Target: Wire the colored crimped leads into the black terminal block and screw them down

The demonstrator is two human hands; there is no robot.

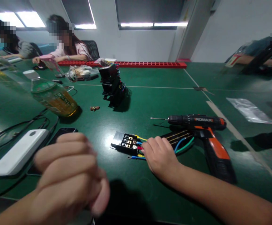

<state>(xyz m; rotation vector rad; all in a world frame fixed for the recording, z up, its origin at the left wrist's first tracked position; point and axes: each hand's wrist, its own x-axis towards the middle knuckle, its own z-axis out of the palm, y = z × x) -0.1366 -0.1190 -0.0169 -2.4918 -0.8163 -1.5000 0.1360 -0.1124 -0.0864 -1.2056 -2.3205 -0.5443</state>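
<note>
My right hand [160, 157] rests on the green table [150, 100] with its fingers curled over coloured wires [182, 143] where they meet a small black terminal block [126, 143]. What the fingertips pinch is hidden. My left hand [67, 175] is raised close to the camera, blurred, its fingers curled inward with nothing visible in them. A black and orange cordless screwdriver [201, 128] lies just right of the wires, its bit pointing left.
A tea bottle [52, 97] stands at the left, with a white power bank [18, 154], a dark phone [62, 132] and cables near it. A stack of black terminal blocks [112, 84] stands at centre back. A clear bag [250, 111] lies right. Other people sit around the table.
</note>
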